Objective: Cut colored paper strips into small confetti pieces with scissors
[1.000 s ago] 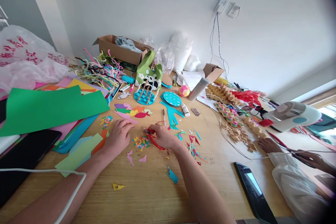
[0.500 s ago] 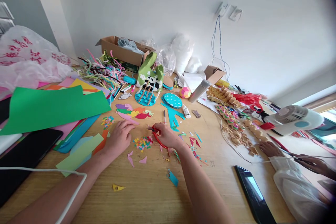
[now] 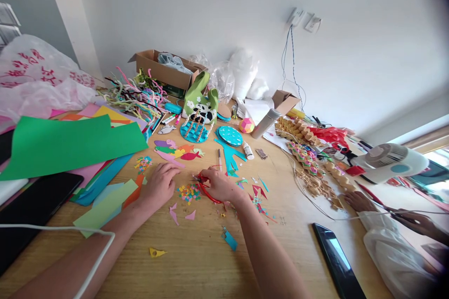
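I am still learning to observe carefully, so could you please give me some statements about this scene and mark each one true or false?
1. The right hand holds a red-handled tool. True.
2. The left hand grips the grey bottle. False: the grey bottle is farther back on the table, and the left hand is close to a pink paper strip.
3. Small coloured paper dots lie near the red-handled tool. True.
4. The white fan is at the left of the picture. False: the white fan is at the right.
5. The blue scrap is nearer to the camera wearer than the red paper fish. True.
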Demonstrator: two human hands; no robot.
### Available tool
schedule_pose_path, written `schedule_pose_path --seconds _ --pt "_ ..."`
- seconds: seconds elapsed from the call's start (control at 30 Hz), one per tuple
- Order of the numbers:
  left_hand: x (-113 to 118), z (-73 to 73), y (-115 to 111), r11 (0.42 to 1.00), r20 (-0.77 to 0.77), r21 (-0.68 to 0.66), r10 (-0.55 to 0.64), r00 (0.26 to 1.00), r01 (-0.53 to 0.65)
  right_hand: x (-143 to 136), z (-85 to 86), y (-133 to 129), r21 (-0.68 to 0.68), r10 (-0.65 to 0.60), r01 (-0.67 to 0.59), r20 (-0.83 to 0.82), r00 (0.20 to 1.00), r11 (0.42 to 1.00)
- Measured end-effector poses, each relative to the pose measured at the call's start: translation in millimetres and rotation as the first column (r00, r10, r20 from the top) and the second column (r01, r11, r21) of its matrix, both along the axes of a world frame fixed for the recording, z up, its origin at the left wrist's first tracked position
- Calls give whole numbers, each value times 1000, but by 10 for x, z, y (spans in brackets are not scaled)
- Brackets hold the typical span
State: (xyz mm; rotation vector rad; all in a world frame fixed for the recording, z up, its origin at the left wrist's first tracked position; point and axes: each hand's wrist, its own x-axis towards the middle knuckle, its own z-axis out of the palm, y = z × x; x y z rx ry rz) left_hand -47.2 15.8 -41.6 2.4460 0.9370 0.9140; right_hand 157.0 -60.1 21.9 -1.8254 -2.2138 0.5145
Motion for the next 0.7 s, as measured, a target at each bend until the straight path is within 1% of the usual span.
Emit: schedule_pose_path --seconds 0.07,0.2,0.4,0.5,0.6,0.7 --pt "-1 3 -2 1000 -4 -3 -5 1000 5 9 -16 9 2 -13 13 15 1000 1000" --pt "0 12 -5 1000 -9 3 -5 1000 5 68 -47 58 35 -120 118 40 992 992" --pt "2 28 -2 1000 -32 -11 -4 999 4 58 -45 110 13 -95 95 39 995 995" --pt "-1 45 2 1000 -43 -8 2 999 -2 80 -8 -4 -26 -81 82 48 996 996" --pt "4 54 -1 1000 -41 -6 -4 999 3 139 59 -223 -82 -74 80 71 995 993" --pt "17 40 -5 1000 -33 0 -15 999 15 178 130 -418 -158 -27 37 66 997 987"
